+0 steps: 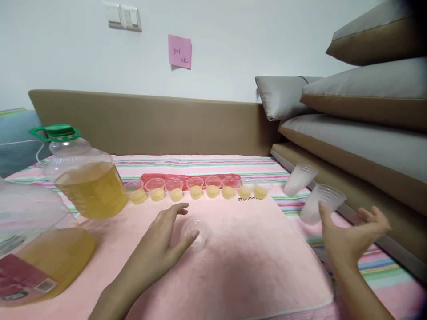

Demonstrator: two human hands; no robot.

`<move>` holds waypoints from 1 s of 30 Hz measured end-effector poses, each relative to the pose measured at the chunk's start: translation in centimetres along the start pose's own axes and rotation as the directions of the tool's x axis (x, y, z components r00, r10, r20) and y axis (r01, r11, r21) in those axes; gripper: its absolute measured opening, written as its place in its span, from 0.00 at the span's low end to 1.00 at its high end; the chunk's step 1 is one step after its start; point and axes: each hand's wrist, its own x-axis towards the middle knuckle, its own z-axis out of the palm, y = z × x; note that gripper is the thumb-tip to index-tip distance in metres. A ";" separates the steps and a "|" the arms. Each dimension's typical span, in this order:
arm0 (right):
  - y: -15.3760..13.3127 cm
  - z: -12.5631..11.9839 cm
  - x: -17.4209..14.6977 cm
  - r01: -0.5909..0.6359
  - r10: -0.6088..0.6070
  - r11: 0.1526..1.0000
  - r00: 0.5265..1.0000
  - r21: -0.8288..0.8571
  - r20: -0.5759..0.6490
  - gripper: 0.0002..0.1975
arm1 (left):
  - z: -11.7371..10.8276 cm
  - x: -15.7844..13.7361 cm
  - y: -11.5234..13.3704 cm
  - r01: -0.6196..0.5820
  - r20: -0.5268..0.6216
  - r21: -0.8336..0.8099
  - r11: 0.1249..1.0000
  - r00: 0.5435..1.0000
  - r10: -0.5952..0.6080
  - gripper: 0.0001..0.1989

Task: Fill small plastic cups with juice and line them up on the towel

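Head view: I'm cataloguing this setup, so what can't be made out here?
In the head view:
- Near bottle: cut off by the left edge.
- Front cup: partly hidden behind the left hand.
- Red plastic: partly hidden behind the filled cups.
- Pink note: lower writing too small.

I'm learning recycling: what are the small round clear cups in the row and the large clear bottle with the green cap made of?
The small round clear cups look like thin, glossy plastic: see-through walls, shiny rims. The large clear bottle is probably glossy plastic too: ridged, see-through sides.
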 end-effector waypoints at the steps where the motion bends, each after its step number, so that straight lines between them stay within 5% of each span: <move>1: -1.0 -0.4 0.2 0.057 -0.056 0.998 0.997 0.038 -0.045 0.51 | -0.1 0.2 0.1 0.003 -0.042 -0.023 1.000 0.999 -0.004 0.22; 4: -5.6 -1.3 -0.3 0.129 -0.131 0.963 0.991 0.237 -0.005 0.35 | -0.5 0.7 0.5 -0.015 -0.181 -0.076 0.997 0.983 0.001 0.17; 7: -11.8 -1.6 -3.2 -0.040 -0.082 0.871 0.971 0.489 0.226 0.27 | -0.6 0.9 0.6 -0.011 -0.277 -0.132 0.991 0.961 -0.026 0.18; 9: -15.8 -1.6 -5.9 -0.154 -0.142 0.826 0.874 0.542 0.465 0.27 | -0.4 0.9 0.4 0.000 -0.305 -0.162 0.987 0.951 -0.050 0.17; 11: -19.0 -1.4 -8.8 -0.226 -0.236 0.807 0.723 0.545 0.650 0.27 | 0.0 1.0 0.1 0.000 -0.314 -0.175 0.985 0.948 -0.056 0.15; 14: -22.2 -0.9 -12.5 -0.309 -0.290 0.804 0.544 0.509 0.788 0.31 | 0.5 1.0 -0.2 0.003 -0.327 -0.197 0.980 0.942 -0.069 0.13; 16: -23.3 -0.5 -14.0 -0.332 -0.298 0.805 0.490 0.492 0.819 0.35 | 0.5 1.0 -0.3 0.011 -0.341 -0.208 0.978 0.936 -0.083 0.12; 30: -24.2 0.2 -14.6 -0.370 -0.260 0.801 0.491 0.470 0.831 0.36 | 0.4 0.5 0.4 -0.001 -0.354 -0.236 0.972 0.931 -0.085 0.08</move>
